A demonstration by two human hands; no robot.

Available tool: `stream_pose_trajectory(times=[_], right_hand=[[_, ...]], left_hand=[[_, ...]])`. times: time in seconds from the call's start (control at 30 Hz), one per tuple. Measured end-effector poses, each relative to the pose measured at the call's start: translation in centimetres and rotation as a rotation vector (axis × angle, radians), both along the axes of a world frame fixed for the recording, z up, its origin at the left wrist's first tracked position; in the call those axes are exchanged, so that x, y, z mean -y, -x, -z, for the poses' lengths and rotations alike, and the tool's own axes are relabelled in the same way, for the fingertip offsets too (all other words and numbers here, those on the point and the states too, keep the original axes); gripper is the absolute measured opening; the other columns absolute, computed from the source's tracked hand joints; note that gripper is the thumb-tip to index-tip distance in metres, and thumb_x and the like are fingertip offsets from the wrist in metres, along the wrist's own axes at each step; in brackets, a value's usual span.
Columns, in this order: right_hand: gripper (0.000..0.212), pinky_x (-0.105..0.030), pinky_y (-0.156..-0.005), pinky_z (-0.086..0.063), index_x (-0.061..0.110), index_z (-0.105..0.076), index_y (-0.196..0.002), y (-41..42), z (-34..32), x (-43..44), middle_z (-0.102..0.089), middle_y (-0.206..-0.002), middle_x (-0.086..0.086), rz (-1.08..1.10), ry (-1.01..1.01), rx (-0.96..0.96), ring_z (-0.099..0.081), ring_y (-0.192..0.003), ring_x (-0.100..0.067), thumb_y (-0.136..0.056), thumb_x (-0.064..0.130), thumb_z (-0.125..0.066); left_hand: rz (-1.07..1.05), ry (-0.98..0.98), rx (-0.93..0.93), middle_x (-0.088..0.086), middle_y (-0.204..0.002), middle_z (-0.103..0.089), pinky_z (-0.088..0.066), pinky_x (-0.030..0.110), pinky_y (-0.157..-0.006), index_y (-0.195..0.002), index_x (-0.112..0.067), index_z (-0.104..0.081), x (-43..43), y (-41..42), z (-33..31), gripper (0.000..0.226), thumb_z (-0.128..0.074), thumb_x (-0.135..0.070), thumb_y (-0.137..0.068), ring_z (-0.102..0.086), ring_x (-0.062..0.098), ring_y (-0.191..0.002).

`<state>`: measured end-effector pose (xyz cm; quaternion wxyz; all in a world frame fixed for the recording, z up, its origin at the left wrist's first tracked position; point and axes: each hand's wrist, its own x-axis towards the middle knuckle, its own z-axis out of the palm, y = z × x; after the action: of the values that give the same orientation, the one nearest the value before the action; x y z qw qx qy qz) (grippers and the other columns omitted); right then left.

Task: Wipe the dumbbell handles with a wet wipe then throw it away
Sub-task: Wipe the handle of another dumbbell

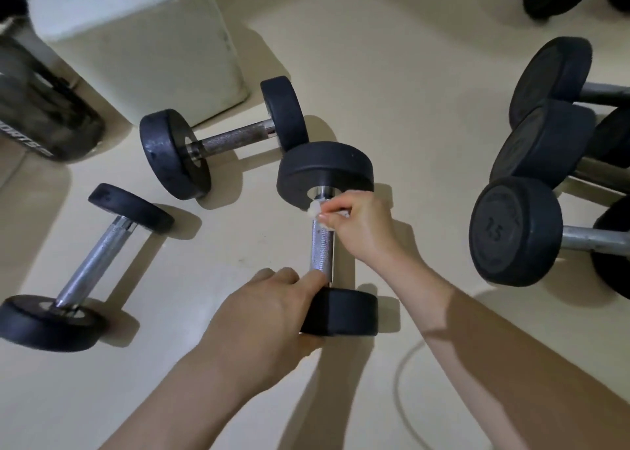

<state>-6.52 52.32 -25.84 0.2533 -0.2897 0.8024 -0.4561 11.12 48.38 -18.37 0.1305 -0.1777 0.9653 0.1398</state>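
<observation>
A black dumbbell with a knurled steel handle [322, 248] lies on the floor in the middle, pointing away from me. My left hand [272, 309] grips its near weight [344, 313] and steadies it. My right hand [358, 224] pinches a small white wet wipe [314, 209] against the far end of the handle, just below the far weight [325, 170]. Two more dumbbells lie to the left, one [225, 142] behind and one [92, 262] nearer to me.
A pale box-shaped bin [143, 47] stands at the back left with a dark bag [37, 108] beside it. Several larger dumbbells [518, 231] are stacked at the right. A white cable [405, 374] curls on the floor under my right arm.
</observation>
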Motion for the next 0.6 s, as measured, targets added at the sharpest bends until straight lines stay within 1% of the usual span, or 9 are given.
stream_pose_trajectory(times=[0.07, 0.13, 0.17, 0.23, 0.3, 0.37, 0.43, 0.5, 0.6], right_hand=[[0.011, -0.003, -0.064, -0.041, 0.014, -0.076, -0.084, -1.3, 0.4, -0.8, -0.062, -0.074, 0.016, -0.061, -0.032, 0.045, -0.059, -0.066, 0.007, -0.074, 0.008, -0.077], [0.012, -0.001, -0.062, -0.040, 0.012, -0.076, -0.081, -2.8, 0.6, -1.6, -0.062, -0.072, 0.018, -0.135, -0.043, 0.094, -0.058, -0.062, 0.012, -0.073, 0.003, -0.077], [0.012, -0.001, -0.062, -0.040, 0.011, -0.075, -0.079, -3.2, 0.8, -1.3, -0.062, -0.073, 0.014, -0.124, -0.012, 0.091, -0.058, -0.063, 0.012, -0.072, 0.002, -0.077], [0.010, -0.002, -0.063, -0.041, 0.011, -0.074, -0.080, -2.9, 1.2, 0.7, -0.063, -0.080, 0.005, -0.007, 0.068, 0.078, -0.059, -0.067, 0.008, -0.074, 0.004, -0.076], [0.008, -0.004, -0.065, -0.043, 0.014, -0.073, -0.083, -2.9, 1.3, 2.5, -0.065, -0.084, 0.005, 0.064, 0.084, 0.073, -0.060, -0.072, 0.004, -0.076, 0.010, -0.076], [0.009, -0.003, -0.063, -0.042, 0.014, -0.074, -0.082, -3.9, 1.6, 2.0, -0.066, -0.079, 0.008, 0.019, 0.045, 0.105, -0.059, -0.067, 0.007, -0.075, 0.009, -0.077], [0.011, -0.003, -0.062, -0.041, 0.012, -0.074, -0.078, -5.0, 1.8, 0.2, -0.065, -0.071, 0.013, -0.089, -0.021, 0.196, -0.058, -0.059, 0.011, -0.072, 0.005, -0.079], [0.012, -0.003, -0.062, -0.040, 0.014, -0.074, -0.076, -5.0, 1.3, -0.3, -0.065, -0.070, 0.014, -0.165, -0.061, 0.209, -0.058, -0.060, 0.011, -0.071, 0.005, -0.079], [0.013, -0.002, -0.060, -0.040, 0.018, -0.071, -0.073, -3.2, 0.3, 2.0, -0.064, -0.074, 0.011, -0.060, 0.025, 0.135, -0.057, -0.061, 0.010, -0.073, 0.007, -0.078]], left_hand=[[0.013, 0.081, 0.013, -0.009, -0.099, -0.050, -0.046, 0.029, -0.072, -0.121, -0.036, -0.034, 0.4, -0.7, 0.0, 0.046, -0.060, -0.034, -0.084, -0.042, 0.015, -0.087], [0.036, 0.147, 0.033, -0.004, -0.101, -0.047, -0.045, 0.031, -0.069, -0.129, -0.029, -0.027, 0.2, -1.1, 0.4, 0.053, -0.055, -0.022, -0.085, -0.041, 0.018, -0.085], [0.038, 0.146, 0.038, -0.002, -0.102, -0.046, -0.045, 0.031, -0.069, -0.129, -0.026, -0.024, 0.1, -1.3, 0.6, 0.053, -0.053, -0.021, -0.086, -0.041, 0.020, -0.085], [0.012, 0.115, 0.050, -0.001, -0.103, -0.047, -0.046, 0.032, -0.070, -0.125, -0.027, -0.027, 0.8, -1.5, 1.0, 0.047, -0.056, -0.030, -0.087, -0.046, 0.021, -0.088], [-0.021, 0.069, 0.040, -0.004, -0.098, -0.052, -0.049, 0.034, -0.072, -0.118, -0.034, -0.034, 2.2, -2.0, 1.1, 0.043, -0.059, -0.040, -0.083, -0.052, 0.021, -0.085], [-0.074, -0.012, 0.052, -0.007, -0.091, -0.057, -0.049, 0.034, -0.070, -0.110, -0.039, -0.043, 3.7, -2.6, 0.9, 0.040, -0.061, -0.042, -0.074, -0.056, 0.018, -0.079], [-0.091, -0.059, 0.073, -0.009, -0.086, -0.060, -0.049, 0.033, -0.069, -0.107, -0.040, -0.049, 4.4, -2.9, 0.9, 0.042, -0.062, -0.043, -0.067, -0.057, 0.014, -0.075], [-0.094, -0.054, 0.073, -0.008, -0.085, -0.061, -0.049, 0.033, -0.068, -0.105, -0.039, -0.051, 4.3, -2.7, 0.9, 0.042, -0.062, -0.042, -0.065, -0.057, 0.014, -0.074], [-0.071, 0.043, 0.032, -0.006, -0.085, -0.059, -0.049, 0.031, -0.066, -0.106, -0.035, -0.049, 2.6, -2.4, 1.2, 0.039, -0.058, -0.039, -0.069, -0.056, 0.018, -0.073]])
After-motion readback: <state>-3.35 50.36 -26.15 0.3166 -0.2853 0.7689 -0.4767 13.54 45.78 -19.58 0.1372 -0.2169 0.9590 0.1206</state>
